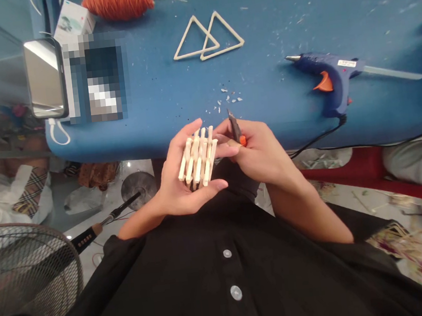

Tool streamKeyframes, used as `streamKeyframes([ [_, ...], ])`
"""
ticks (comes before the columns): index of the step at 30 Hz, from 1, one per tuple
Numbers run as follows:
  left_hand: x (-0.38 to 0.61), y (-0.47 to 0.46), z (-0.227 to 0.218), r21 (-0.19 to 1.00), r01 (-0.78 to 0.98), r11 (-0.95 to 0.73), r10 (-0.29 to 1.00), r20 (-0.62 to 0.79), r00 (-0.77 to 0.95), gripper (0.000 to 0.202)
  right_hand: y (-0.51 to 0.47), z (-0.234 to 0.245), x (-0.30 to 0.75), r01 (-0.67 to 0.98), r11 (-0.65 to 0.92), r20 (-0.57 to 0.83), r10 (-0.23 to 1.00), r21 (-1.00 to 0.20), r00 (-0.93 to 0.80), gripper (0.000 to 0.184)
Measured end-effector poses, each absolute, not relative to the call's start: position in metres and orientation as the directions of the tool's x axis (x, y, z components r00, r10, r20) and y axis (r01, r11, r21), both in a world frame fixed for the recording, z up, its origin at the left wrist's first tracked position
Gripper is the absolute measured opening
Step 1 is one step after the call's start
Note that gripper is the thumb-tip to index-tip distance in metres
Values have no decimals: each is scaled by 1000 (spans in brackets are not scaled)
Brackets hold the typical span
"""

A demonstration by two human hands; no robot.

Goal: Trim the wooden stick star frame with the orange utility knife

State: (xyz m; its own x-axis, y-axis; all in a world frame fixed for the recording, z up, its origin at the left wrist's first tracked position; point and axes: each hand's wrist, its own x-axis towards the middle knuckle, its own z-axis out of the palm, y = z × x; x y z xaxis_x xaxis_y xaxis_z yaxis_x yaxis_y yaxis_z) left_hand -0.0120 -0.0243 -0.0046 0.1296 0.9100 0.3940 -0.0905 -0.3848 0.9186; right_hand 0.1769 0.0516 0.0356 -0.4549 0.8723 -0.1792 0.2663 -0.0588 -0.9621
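My left hand [178,181] is curled around a small lattice of pale wooden sticks [198,159], stacked and joined in layers. Close on its right, my right hand [258,148] grips a utility knife [234,125] with a dark body and an orange part, its tip pointing away from me. The fingers of my right hand reach to the edge of the stick lattice; whether they press on it I cannot tell. Farther off on the blue table [158,88] lie two stick triangles [222,53], one overlapping the other. White shavings [227,97] are scattered just beyond the knife tip.
A blue glue gun [332,72] with an orange trigger lies at the right, its cord running off the table's near edge. At the left are a phone [46,79] with a white cable, a white box [73,20] and orange yarn [118,3]. A fan [31,277] stands lower left.
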Motion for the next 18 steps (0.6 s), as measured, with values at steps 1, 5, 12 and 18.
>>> streamKeyframes([
  [1,-10,-26,-4,918,-90,-386,910,395,127,100,52,35,177,262,-57,-176,872,-963,-458,8],
  [5,-8,-33,0,957,60,-283,957,278,85,96,53,35,183,323,-42,-180,895,-945,-409,11],
  [12,-10,-32,3,733,559,-387,895,444,38,95,45,44,194,199,-19,-94,922,-980,-376,22],
  [18,-7,-27,-13,672,586,-453,856,512,74,97,35,50,186,223,21,-50,950,-975,-307,21],
])
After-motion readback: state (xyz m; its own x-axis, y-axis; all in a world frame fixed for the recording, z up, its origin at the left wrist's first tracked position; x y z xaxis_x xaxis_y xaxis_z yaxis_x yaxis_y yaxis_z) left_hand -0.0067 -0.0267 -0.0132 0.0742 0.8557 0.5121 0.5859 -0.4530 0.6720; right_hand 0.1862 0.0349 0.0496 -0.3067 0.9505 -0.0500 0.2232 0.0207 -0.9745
